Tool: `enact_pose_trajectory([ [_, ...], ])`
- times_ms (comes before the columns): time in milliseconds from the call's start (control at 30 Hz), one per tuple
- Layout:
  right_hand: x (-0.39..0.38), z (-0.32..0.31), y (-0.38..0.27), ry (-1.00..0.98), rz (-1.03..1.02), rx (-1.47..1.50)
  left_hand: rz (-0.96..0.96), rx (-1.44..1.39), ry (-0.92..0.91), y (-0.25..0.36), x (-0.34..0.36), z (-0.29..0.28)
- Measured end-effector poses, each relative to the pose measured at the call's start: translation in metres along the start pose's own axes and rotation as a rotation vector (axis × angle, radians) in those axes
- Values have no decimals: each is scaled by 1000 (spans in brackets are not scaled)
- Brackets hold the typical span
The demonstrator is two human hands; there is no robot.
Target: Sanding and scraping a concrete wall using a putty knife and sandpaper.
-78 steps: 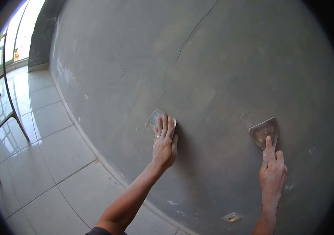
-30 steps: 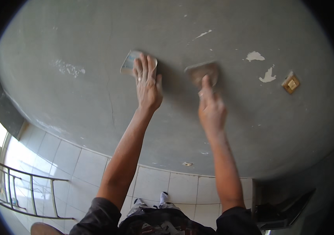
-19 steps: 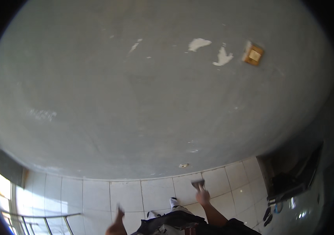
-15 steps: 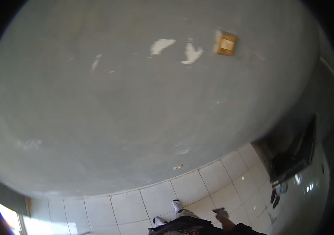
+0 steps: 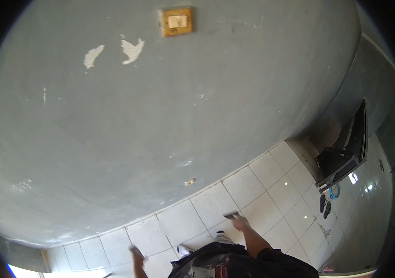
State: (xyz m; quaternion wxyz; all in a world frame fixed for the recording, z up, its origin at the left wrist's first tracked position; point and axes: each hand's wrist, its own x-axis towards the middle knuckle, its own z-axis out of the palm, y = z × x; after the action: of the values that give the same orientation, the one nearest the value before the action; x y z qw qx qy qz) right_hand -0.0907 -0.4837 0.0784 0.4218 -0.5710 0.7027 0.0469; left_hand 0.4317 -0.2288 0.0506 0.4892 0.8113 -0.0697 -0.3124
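My right hand (image 5: 240, 223) is held out over the tiled floor, fingers closed on a small dark flat object (image 5: 230, 215) whose kind I cannot make out. Further left, my left hand (image 5: 137, 256) hangs low in front of me, smeared by motion. Something dark shows at its fingers, but I cannot tell whether it is held. Both hands are apart from the grey wall (image 5: 128, 134) ahead. On that wall are two white patches of bare plaster (image 5: 133, 50) and a light switch (image 5: 177, 22) in a yellow-brown frame.
White tiles (image 5: 179, 217) meet the wall's foot, with a small socket-like fitting (image 5: 189, 182) low on the wall. To the right stand a black rack-like piece of furniture (image 5: 343, 162), dark slippers (image 5: 325, 206) and a blue ring-shaped thing (image 5: 335, 190). My shoes (image 5: 184, 250) show below.
The view has turned right and nearer the wall's foot, so the switch and patches sit further left. My left hand has come into view; my right arm reaches further forward with the dark object.
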Motion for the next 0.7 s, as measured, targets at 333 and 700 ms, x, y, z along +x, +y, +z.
enact_pose_trajectory([
  [333,57,-100,12,88,-98,67,114,503,-48,58,-78,127],
  [700,-48,-103,370,-4,536,129,294,3128,-1797,-221,-273,80],
])
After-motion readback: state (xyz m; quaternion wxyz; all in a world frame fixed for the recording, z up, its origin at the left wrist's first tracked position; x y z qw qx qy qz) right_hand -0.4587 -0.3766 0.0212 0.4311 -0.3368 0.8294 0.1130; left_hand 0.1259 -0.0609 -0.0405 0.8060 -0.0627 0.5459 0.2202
